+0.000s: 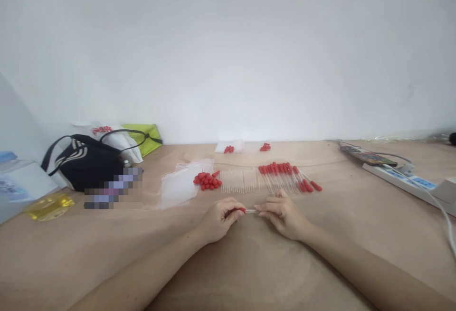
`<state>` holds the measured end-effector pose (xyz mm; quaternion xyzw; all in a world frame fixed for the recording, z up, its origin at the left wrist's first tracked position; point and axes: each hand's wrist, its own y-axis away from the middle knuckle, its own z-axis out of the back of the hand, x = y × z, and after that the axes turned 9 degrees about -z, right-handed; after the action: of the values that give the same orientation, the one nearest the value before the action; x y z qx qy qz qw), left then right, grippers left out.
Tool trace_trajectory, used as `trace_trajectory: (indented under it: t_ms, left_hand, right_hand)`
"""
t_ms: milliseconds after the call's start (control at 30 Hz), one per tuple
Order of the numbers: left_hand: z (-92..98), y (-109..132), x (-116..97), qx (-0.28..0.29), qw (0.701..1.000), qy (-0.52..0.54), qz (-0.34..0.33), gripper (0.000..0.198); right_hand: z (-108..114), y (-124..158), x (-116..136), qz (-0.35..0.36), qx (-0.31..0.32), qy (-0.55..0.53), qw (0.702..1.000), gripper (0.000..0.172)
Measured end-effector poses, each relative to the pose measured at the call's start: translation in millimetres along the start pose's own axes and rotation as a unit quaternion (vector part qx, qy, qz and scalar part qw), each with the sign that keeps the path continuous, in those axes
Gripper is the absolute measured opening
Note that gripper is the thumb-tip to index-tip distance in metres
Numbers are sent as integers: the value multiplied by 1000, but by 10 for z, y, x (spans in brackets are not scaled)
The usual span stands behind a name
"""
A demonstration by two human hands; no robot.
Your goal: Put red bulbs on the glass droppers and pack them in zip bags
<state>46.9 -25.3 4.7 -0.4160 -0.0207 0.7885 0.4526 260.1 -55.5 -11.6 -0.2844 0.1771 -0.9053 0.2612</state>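
My left hand [223, 218] pinches a red rubber bulb [242, 210] between thumb and fingers. From the right, my right hand [283, 215] grips a thin clear tube [251, 211], whose end meets the bulb. Beyond my hands lies a pile of loose red bulbs [206, 181]. Beside it, several clear tubes [238, 181] are lined up in a row. Further right lie several droppers [280, 169], each a tube with a red bulb on one end. A few of these are slanted, their bulbs [307, 186] pointing towards the right.
Clear plastic bags [180, 185] lie left of the bulbs. Small red bulbs [229, 149] rest on bags by the wall. At left stand a black bag [90, 161], a green bag [146, 142] and a yellow bottle [52, 206]. A phone [370, 155] and power strip [409, 183] lie right.
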Motion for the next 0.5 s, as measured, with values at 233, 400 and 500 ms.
trace_trajectory:
  t_ms: [233, 400, 500]
  left_hand:
    - [2, 3, -18, 20, 998, -58, -20, 17]
    - [-18, -5, -9, 12, 993, -109, -42, 19]
    - [-19, -11, -25, 27, 988, -131, -73, 19]
  right_hand:
    - [8, -9, 32, 1, -9, 60, 998, 21]
    - [3, -5, 62, 26, -28, 115, 993, 24]
    - [1, 7, 76, 27, -25, 121, 992, 24]
